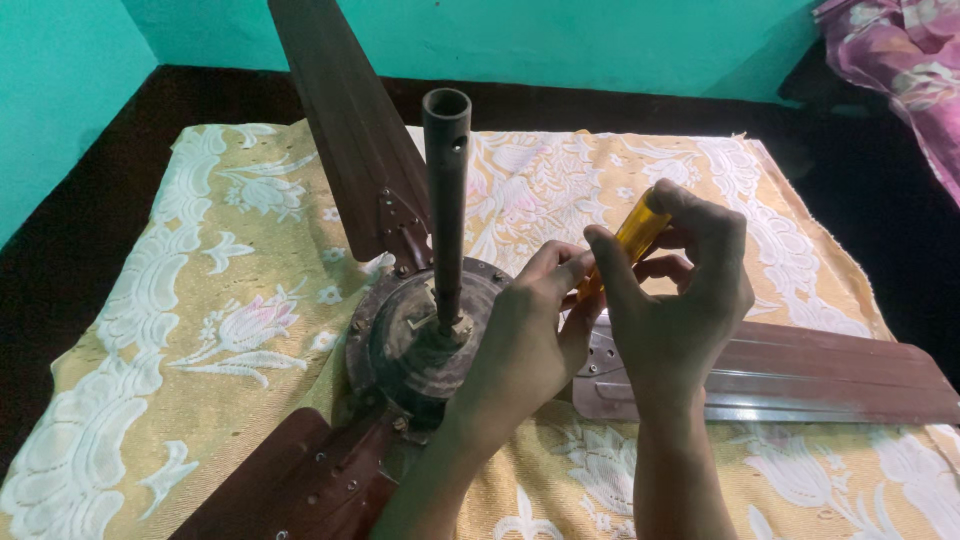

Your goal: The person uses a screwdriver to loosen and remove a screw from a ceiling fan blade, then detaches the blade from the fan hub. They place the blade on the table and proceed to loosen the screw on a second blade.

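Fingers (600, 262) of two hands grip one screwdriver (628, 240)

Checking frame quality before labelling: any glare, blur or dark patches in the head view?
Head view: sharp overall, no motion blur on the left hand or right hand; light glare streak on the right fan blade; amber screwdriver handle glows translucent; the dark floor around the patterned cloth is underexposed.

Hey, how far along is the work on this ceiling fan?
Done: the fan lies on a patterned cloth, all three blades attached. In hand: the right hand grips a yellow-handled screwdriver at a blade bracket, with the left hand beside it. What remains can't be judged.
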